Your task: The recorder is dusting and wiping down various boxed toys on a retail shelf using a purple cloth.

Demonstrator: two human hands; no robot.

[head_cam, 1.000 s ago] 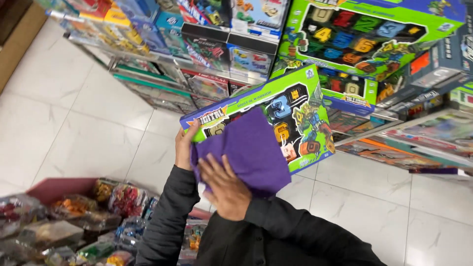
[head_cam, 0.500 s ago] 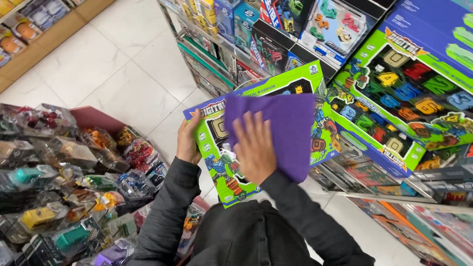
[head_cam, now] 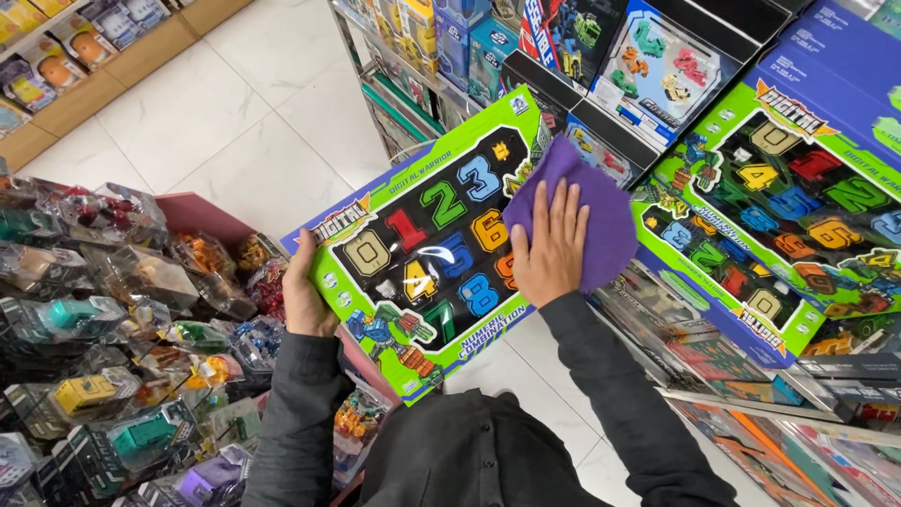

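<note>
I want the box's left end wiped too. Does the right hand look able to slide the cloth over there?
Probably yes. The right hand presses the purple cloth flat on the toy box, whose window lies bare; only the left hand grips that far edge.

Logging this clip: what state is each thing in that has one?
Toy box: sealed, held tilted off the shelf.
Purple cloth: spread flat against the box's right end.
Right hand: open, pressing the cloth.
Left hand: gripping the box's left edge.
Shelf boxes: stacked, leaning.
</note>
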